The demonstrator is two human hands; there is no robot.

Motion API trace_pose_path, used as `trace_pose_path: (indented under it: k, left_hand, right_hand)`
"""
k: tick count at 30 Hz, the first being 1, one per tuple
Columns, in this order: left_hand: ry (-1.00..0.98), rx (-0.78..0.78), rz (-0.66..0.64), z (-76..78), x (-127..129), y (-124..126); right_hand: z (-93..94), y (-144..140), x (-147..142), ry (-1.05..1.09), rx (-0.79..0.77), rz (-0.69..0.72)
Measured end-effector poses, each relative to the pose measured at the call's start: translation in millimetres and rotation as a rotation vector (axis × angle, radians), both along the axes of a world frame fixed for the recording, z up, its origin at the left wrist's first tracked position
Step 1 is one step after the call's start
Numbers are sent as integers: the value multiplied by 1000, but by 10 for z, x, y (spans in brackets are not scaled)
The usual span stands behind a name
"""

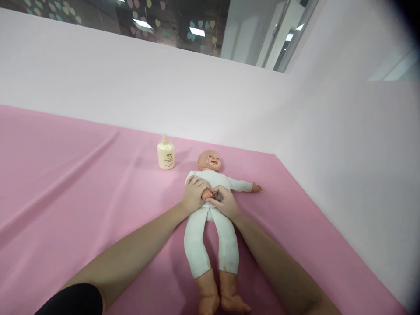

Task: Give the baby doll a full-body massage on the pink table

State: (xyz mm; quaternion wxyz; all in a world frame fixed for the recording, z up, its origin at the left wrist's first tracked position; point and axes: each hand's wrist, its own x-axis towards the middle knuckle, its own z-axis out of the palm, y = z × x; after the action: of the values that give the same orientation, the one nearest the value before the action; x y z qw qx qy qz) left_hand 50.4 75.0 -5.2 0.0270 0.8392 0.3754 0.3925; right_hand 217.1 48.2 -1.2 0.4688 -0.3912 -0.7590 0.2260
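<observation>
A baby doll (213, 177) with a white cloth body lies on its back on the pink mat, head away from me and feet toward me. One of its arms is bent across its belly. My left hand (194, 194) is wrapped round that arm near the wrist. With its thumb and fingers, my right hand (225, 202) pinches the small doll hand (207, 194) at the end of the same arm. The doll's other arm (242, 185) stretches out to the right, untouched. Beyond my left hand stands a cream pump bottle (166, 153), upright.
The pink mat (82, 183) has shallow creases on the left. White walls (138, 87) rise behind it and along the right side. A window (177, 26) with heart stickers is set above the back wall.
</observation>
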Motion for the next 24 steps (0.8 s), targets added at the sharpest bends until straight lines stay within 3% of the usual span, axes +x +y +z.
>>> trace_pose_path:
  k: [24]
  left_hand:
    - [52, 5, -10, 9, -1, 15]
  right_hand:
    - [-4, -8, 10, -17, -4, -7]
